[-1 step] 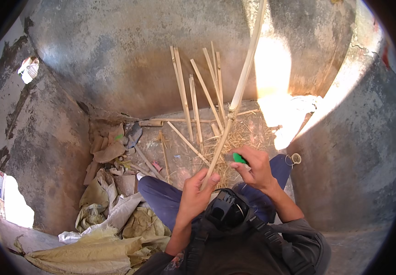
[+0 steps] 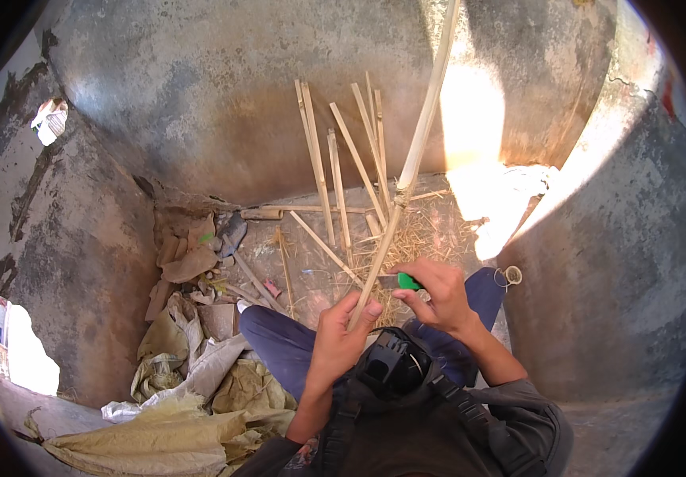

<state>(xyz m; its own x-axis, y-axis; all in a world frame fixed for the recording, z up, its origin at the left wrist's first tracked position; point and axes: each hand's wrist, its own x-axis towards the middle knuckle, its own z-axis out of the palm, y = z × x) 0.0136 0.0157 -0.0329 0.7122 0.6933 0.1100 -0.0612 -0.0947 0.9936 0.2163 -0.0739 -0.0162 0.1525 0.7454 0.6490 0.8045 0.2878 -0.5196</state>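
Left hand (image 2: 341, 338) grips one pole (image 2: 417, 139); right hand (image 2: 443, 294), one green-handled blade (image 2: 409, 281)

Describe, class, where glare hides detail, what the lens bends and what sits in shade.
Head view: glare whitens part of the mottled grey-brown concrete wall, hiding its texture; head view: fisheye distortion seems to bow wall edges near the rim; head view: the small green-handled tool in the right hand sits in shade.

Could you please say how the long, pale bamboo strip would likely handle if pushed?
The long, pale bamboo strip probably flexes and weighs little, being slender; its knobbly joint may bend less, looking thicker.
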